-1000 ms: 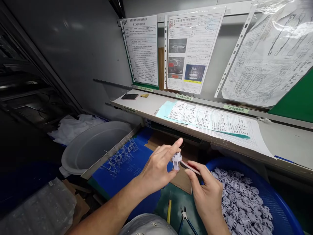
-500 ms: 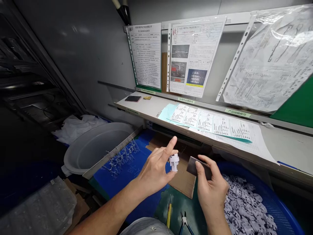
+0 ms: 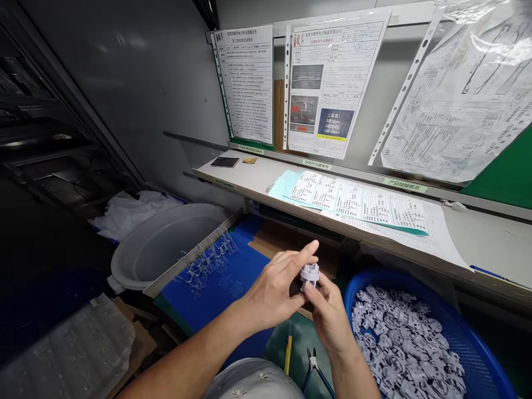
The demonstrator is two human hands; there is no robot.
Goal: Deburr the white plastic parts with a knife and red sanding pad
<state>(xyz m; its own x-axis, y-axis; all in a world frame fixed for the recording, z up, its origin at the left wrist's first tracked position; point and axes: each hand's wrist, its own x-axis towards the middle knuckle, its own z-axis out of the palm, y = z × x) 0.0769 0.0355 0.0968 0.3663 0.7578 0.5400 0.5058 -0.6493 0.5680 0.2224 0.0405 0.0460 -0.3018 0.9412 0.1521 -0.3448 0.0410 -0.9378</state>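
My left hand is closed on a small white ring-shaped plastic part with upright prongs, its index finger stretched out above. Close against it, my right hand is also closed, its thumb on the lower side of the part. A dark grey flat piece shows only as a dark patch behind the part, mostly covered by the fingers. Below the hands, a yellow-handled pointed tool and cutting pliers lie on the green mat.
A blue basket full of white plastic parts stands at right. Left are a blue sheet with thin plastic scraps and a large grey tub. Papers lie on the shelf above.
My right hand has moved left with the dark piece and now meets the white part. My left hand has shifted slightly right. More of the blue basket shows.
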